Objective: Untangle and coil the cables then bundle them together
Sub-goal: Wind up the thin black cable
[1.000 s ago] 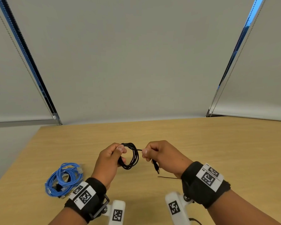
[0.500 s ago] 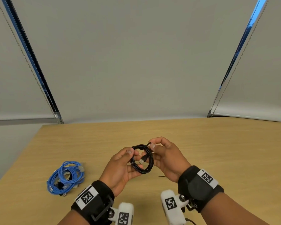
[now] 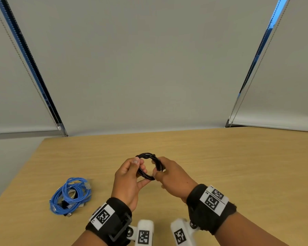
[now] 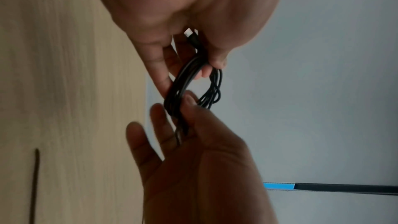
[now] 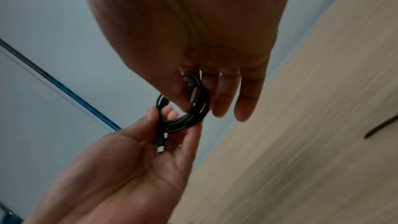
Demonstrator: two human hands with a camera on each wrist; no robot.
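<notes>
Both hands meet above the table (image 3: 220, 157), nearest the viewer. The left hand (image 3: 130, 180) pinches one side of the black coil (image 3: 149, 166) between thumb and fingers; the right hand (image 3: 172, 176) pinches the opposite side, its outer fingers extended. Holding it at two sides probably keeps the loops from springing apart while the loose end, a plug (image 5: 160, 148) lying in the left palm, is tucked in. Left of the hands the blue coil (image 3: 70, 197) lies on the table, apparently finished and awaiting bundling. A thin dark strip (image 5: 381, 128) lies near the hands.
</notes>
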